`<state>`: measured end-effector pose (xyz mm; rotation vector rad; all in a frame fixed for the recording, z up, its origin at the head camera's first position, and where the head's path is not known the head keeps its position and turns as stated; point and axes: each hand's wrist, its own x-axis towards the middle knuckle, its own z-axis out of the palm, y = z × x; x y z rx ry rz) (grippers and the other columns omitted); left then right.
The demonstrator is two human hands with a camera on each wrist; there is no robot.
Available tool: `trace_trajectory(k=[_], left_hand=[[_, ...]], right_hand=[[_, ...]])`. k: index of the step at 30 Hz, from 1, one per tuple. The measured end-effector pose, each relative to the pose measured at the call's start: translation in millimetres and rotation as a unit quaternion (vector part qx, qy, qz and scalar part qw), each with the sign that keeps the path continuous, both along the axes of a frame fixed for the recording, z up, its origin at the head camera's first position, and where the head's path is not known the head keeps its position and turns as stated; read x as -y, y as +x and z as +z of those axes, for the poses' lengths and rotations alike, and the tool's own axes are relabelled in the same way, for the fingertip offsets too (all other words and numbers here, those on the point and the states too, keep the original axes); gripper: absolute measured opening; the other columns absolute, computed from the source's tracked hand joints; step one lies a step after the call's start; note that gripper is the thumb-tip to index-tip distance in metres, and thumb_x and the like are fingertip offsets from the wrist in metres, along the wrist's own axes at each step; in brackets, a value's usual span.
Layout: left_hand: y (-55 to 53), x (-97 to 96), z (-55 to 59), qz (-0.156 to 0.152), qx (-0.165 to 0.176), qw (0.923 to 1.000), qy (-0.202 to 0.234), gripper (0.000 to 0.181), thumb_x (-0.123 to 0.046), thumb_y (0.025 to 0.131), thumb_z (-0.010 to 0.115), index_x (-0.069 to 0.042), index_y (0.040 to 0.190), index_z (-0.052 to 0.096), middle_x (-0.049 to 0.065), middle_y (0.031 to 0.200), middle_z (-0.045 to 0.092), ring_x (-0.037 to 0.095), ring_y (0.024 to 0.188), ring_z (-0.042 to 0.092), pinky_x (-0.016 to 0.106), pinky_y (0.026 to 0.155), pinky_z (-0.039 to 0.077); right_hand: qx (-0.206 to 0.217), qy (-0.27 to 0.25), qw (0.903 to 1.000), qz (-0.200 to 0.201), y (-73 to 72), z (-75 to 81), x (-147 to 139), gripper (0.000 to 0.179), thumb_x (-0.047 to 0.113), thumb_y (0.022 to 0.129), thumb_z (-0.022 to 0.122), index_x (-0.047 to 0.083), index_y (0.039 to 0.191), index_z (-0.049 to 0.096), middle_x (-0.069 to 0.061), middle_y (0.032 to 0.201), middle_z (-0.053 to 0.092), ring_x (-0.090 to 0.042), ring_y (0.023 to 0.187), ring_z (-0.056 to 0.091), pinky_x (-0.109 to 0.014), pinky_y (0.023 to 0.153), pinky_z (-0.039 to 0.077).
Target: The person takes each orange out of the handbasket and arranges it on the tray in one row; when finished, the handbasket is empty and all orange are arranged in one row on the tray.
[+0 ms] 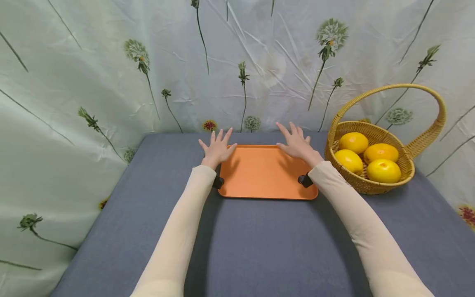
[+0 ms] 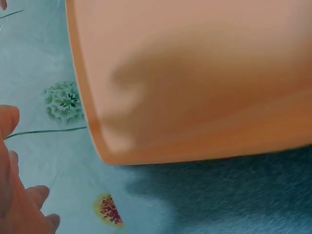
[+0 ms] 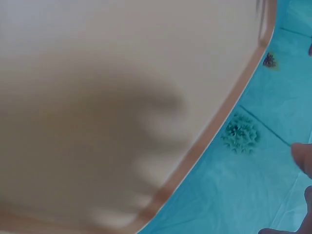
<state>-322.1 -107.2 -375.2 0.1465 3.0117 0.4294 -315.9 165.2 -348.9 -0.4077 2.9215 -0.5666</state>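
While the left hand (image 1: 217, 152) and the right hand (image 1: 297, 144) hover above opposite ends of the orange tray (image 1: 265, 175), as the head view shows, its long axis runs crosswise between them, neither hand clearly nearer. Both have fingers spread wide and grip nothing. Just beside the tray's right end stands the wicker basket (image 1: 371, 188) with yellow fruit (image 1: 383, 170), so sideways room looks tighter there than leftward, where more tabletop (image 1: 259, 243) shows; the near side looks roomy, the flowered cloth (image 1: 222, 99) close beyond. Left wrist view: a corner and rim, fingers apart from them. Right wrist view: the rim slants by, fingertips likewise apart.
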Motion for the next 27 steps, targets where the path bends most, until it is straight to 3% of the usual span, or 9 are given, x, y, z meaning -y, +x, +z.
trace_trajectory(k=[5, 11, 27], left_hand=[[7.1, 2.6, -8.2, 0.005, 0.026, 0.9995, 0.016, 0.065, -0.051, 0.097, 0.036, -0.033, 0.152, 0.006, 0.008, 0.161, 0.007, 0.033, 0.149, 0.001, 0.074, 0.107, -0.007], [15.9, -1.0, -12.5, -0.002, 0.060, 0.9966, 0.056, 0.066, -0.045, 0.096, 0.044, -0.029, 0.152, 0.013, 0.010, 0.160, 0.004, 0.035, 0.148, -0.003, 0.075, 0.106, -0.007], [41.7, 13.8, -25.3, -0.005, 0.075, 0.9897, 0.121, 0.066, -0.040, 0.096, 0.047, -0.023, 0.152, 0.017, 0.015, 0.159, 0.011, 0.034, 0.148, -0.001, 0.072, 0.108, -0.007]], right_hand=[[-0.004, 0.009, 0.9997, 0.024, 9.2, -2.0, 1, 0.073, 0.030, 0.096, 0.049, 0.033, 0.152, 0.001, -0.021, 0.157, -0.007, -0.047, 0.143, 0.000, -0.076, 0.103, 0.010], [-0.029, 0.010, 0.9985, 0.045, 21.5, -1.7, 0, 0.070, 0.026, 0.095, 0.051, 0.030, 0.152, 0.010, -0.022, 0.157, 0.004, -0.047, 0.142, 0.011, -0.074, 0.101, 0.018], [-0.067, -0.026, 0.9953, 0.065, 55.5, -10.0, -16, 0.066, 0.023, 0.094, 0.055, 0.020, 0.150, 0.021, -0.026, 0.153, 0.019, -0.049, 0.136, 0.024, -0.071, 0.097, 0.026]])
